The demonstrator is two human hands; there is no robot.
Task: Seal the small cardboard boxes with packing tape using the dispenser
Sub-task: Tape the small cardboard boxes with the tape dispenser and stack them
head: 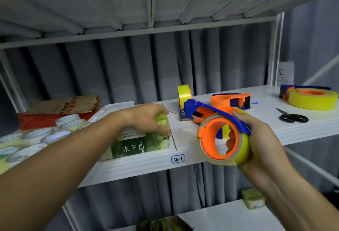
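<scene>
We see the right hand (256,139) wrapped around a tape dispenser (222,135), the one with the orange hub, blue handle and a roll of yellowish packing tape on it. The fingers curl through the hub and the thumb lies over the blue handle, so the dispenser is held up in front of the near edge of the white shelf (192,133), right of centre.

The left hand (146,119) reaches across to a small box (139,142) with a green printed side, standing on the shelf left of the dispenser. The fingers curl down over the box's far top edge, gripping it. The top of the box looks glossy and yellowish, perhaps already taped, though the hand hides most of it.

On the shelf beyond the held dispenser lie a second blue and orange dispenser (194,111), an upright yellow tape roll (184,95) and an empty orange dispenser (231,100). Farther right lie black scissors (292,117) and a large flat yellow roll (313,98). At the far left we see a pile of pale tape rolls (45,131) and a brown paper bag (62,106). A label reading 2-1 (178,159) sits on the shelf's front edge.
</scene>
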